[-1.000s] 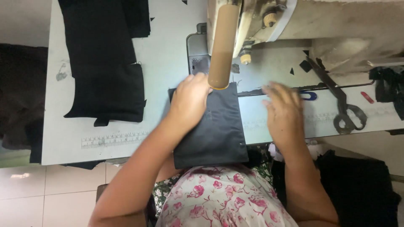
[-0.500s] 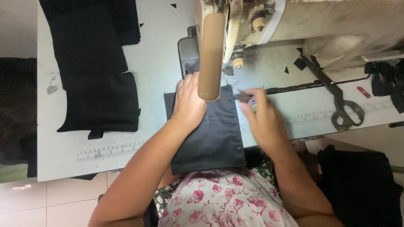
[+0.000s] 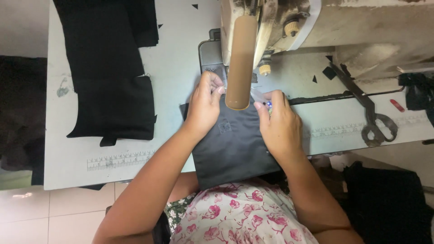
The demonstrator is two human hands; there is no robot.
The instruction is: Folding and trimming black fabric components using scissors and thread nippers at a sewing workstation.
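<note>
Your left hand [image 3: 204,106] lies flat with its fingers together on the dark fabric piece [image 3: 233,149] at centre frame; your right hand [image 3: 279,124] presses its right edge, and whether it pinches anything there you cannot tell. The piece's top edge sits at the sewing machine [image 3: 289,27] head, its needle hidden behind the tan cylinder [image 3: 240,63], so no stitching shows. Beyond, scissors [image 3: 368,115] lie at right and a stack of black fabric pieces [image 3: 108,68] waits upper left

A sewing workshop: an industrial sewing machine [image 3: 289,31], scissors [image 3: 368,113], cut black fabric pieces [image 3: 110,68] (stacked) on the worktable [image 3: 181,77].
</note>
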